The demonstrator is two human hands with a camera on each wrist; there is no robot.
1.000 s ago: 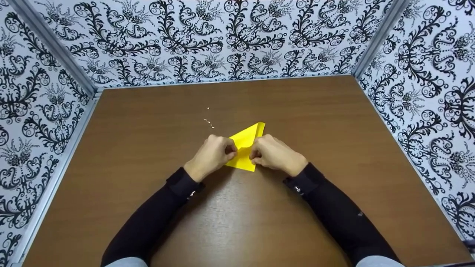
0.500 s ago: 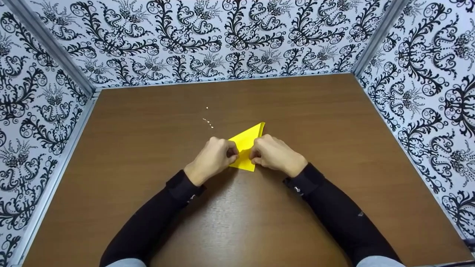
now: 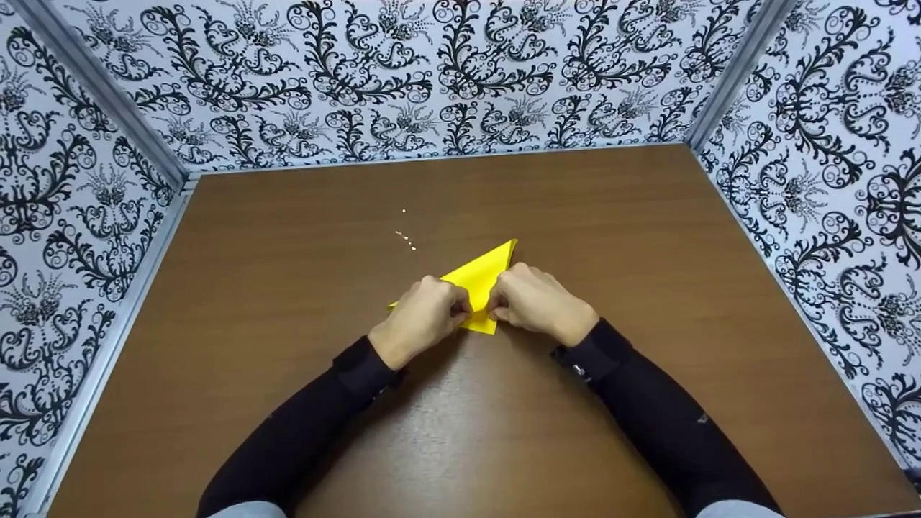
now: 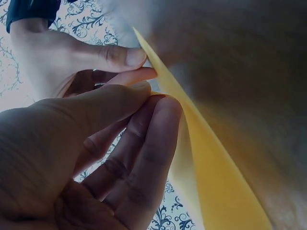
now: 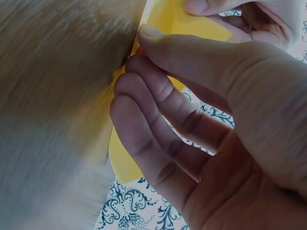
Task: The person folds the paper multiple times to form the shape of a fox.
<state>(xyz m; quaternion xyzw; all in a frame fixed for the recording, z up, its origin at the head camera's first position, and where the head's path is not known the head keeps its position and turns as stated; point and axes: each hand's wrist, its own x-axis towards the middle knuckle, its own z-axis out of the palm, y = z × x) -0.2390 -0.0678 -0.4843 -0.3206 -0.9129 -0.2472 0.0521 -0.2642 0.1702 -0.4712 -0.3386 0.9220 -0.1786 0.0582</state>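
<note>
A folded sheet of yellow paper [image 3: 483,277] lies at the middle of the table between both hands, one pointed corner aimed away from me. My left hand [image 3: 424,316] pinches a layer of the paper between thumb and index finger, as the left wrist view shows with the paper [image 4: 225,177] bent over the fingertips. At the paper's right edge, my right hand [image 3: 540,302] pinches it between thumb and fingers. In the right wrist view the paper [image 5: 123,163] passes behind the curled fingers. Both hands cover parts of the sheet.
The brown wooden table [image 3: 302,216] has a line of small white specks [image 3: 406,239] beyond the left hand. Patterned black-and-white panels [image 3: 388,79] in metal frames enclose the back and both sides.
My left hand has shifted slightly right and nearer to me, drawing the paper's layer along, and a yellow tip now shows left of it. The right hand stays nearly still.
</note>
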